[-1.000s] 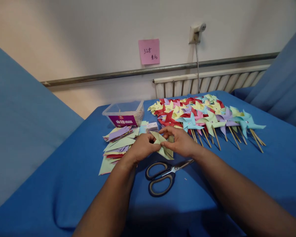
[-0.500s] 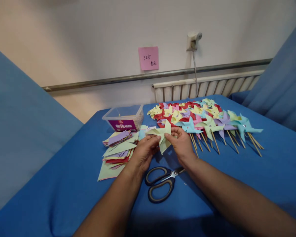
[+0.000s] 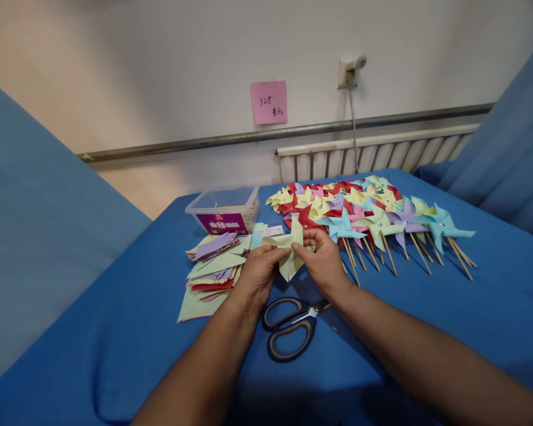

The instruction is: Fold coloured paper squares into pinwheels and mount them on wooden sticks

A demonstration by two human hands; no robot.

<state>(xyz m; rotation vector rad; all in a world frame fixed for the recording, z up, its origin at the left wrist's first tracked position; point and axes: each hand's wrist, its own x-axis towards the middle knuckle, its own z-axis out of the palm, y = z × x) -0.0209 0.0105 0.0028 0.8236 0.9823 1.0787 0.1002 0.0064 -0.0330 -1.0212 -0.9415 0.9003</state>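
Both hands pinch a pale green paper pinwheel [image 3: 289, 248] at its centre, raised just above the blue bench [image 3: 426, 307]. The left hand [image 3: 260, 273] closes finger and thumb on the left side of the folded centre; the right hand [image 3: 322, 260] closes on the right side, so the grip is shared. A second ago the paper lay low and flat under the fingers; now it stands upright with its points spread, suggesting the folds are gathered. Directly below the grip lie scissors [image 3: 293, 328]. Left of it sits a stack of cut paper squares [image 3: 213, 266], with a clear plastic box [image 3: 224, 210] beyond. To the right, finished pinwheels on sticks [image 3: 373, 216] lie in overlapping rows.
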